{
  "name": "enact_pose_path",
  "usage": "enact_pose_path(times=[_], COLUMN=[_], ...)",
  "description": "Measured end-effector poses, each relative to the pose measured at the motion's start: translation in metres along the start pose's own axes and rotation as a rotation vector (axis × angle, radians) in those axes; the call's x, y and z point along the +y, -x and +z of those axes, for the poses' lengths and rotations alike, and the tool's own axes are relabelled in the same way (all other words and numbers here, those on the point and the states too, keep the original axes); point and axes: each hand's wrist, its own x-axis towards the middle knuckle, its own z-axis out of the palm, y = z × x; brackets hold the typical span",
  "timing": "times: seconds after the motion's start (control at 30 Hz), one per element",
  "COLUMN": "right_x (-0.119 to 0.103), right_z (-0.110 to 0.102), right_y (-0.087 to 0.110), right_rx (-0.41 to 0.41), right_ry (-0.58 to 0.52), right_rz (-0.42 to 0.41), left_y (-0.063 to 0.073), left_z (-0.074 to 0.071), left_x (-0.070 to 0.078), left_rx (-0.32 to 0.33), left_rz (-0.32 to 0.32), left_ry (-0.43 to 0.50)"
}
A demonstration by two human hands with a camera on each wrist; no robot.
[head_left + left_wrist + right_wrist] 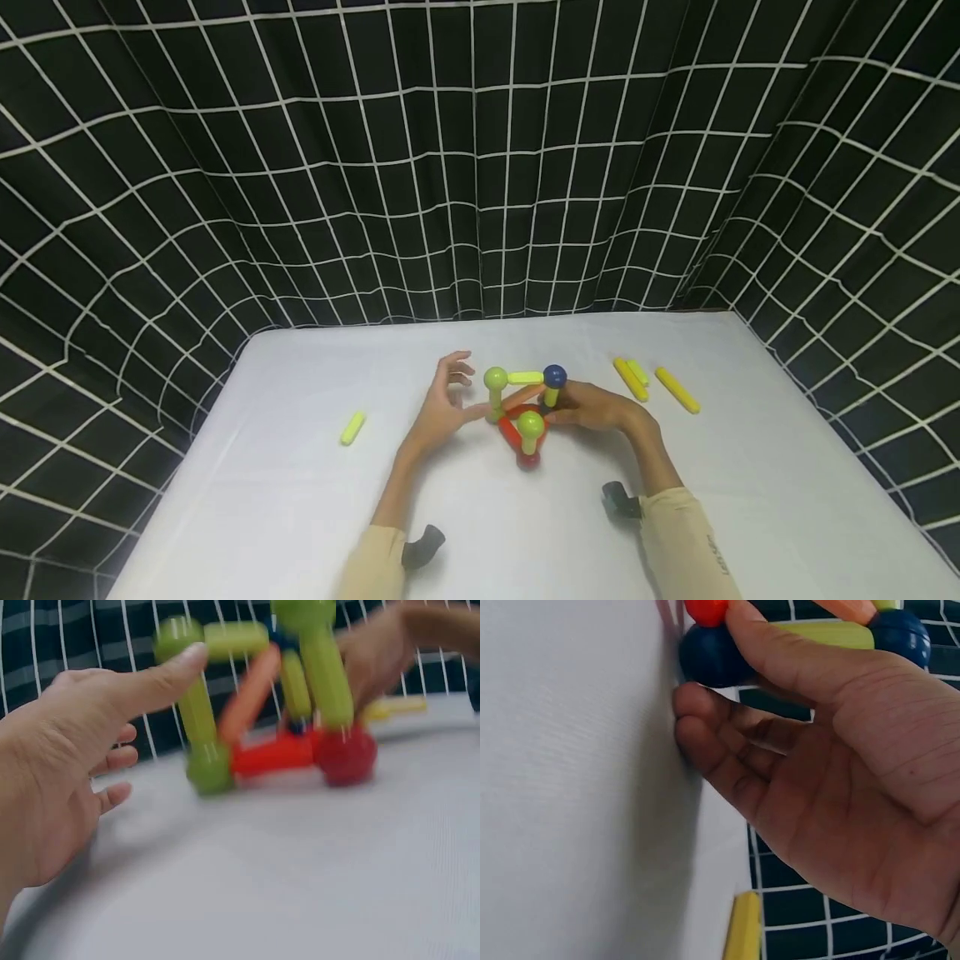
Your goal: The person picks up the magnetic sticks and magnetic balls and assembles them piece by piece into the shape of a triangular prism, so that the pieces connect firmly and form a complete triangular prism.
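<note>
A frame of colored balls and rods stands mid-table. Its base has a red ball [528, 460], a lower green ball [208, 769] and a lower blue ball [712, 660], with red rods [274, 756] in the base. Upright rods carry two upper green balls [496, 379] and an upper blue ball [555, 377]. A light green rod [525, 377] spans the top, and an orange rod [523, 397] slants behind. My right hand [596, 407] pinches the lower blue ball. My left hand [438, 414] is spread, thumb beside the left upright; contact cannot be told.
Two yellow rods [677, 390] and a short light green rod [637, 372] lie at the right rear of the white table [300, 500]. Another short light green rod [352, 427] lies on the left. A dark gridded curtain [480, 167] surrounds the back and sides.
</note>
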Motion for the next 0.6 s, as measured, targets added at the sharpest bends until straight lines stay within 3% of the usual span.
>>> enact_pose_path(times=[0.07,0.17,0.3,0.4,0.47,0.6], right_x=[-0.001,-0.002,0.008,0.026,0.040,0.058], right_z=[-0.007,-0.022,-0.040,-0.044,-0.042,-0.035], right_y=[0.005,0.016,0.030,0.032,0.030,0.025], right_rx=[-0.005,0.041,0.299,0.492,0.552,0.596], right_ry=[0.025,0.072,0.209,0.312,0.364,0.392], right_rz=[0.031,0.083,0.144,0.241,0.308,0.345], left_y=[-0.004,-0.006,-0.005,-0.005,-0.006,-0.005], left_z=[0.006,0.012,0.016,0.017,0.017,0.014], left_x=[-0.016,-0.029,-0.033,-0.033,-0.032,-0.030], left_rx=[-0.057,-0.128,-0.171,-0.192,-0.194,-0.187], left_rz=[-0.036,-0.027,-0.001,0.009,0.012,0.002], left_ry=[-0.028,-0.120,-0.227,-0.258,-0.267,-0.262])
